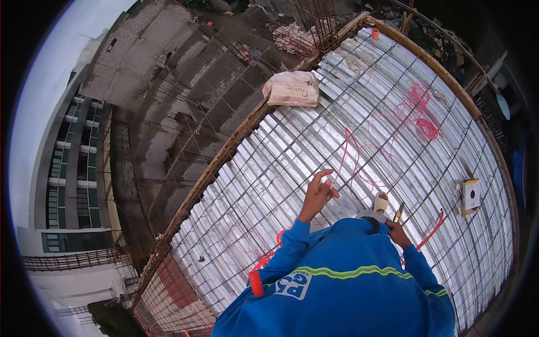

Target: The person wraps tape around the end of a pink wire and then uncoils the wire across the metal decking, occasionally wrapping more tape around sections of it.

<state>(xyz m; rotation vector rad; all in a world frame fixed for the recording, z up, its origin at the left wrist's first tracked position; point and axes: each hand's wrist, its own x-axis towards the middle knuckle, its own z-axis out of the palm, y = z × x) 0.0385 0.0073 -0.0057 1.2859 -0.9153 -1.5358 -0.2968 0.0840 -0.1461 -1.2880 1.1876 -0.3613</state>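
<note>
My left hand is raised over the rebar grid, its fingers bent around the end of a thin red wire. The wire loops up and trails across the ribbed metal decking. Close to my body, my right hand is closed on pliers with yellow-and-black handles; its fingers are partly hidden. A red flexible tube extends beside my right sleeve. By my left arm, an orange-red corrugated conduit sticks out. My sandalled foot shows just ahead of my body.
Rebar crosses the decking, framed by wooden edge boards with a drop beyond on the left. A cement bag lies at that edge. Red wire coils, a yellow-and-white box and an orange pipe stub are on the deck.
</note>
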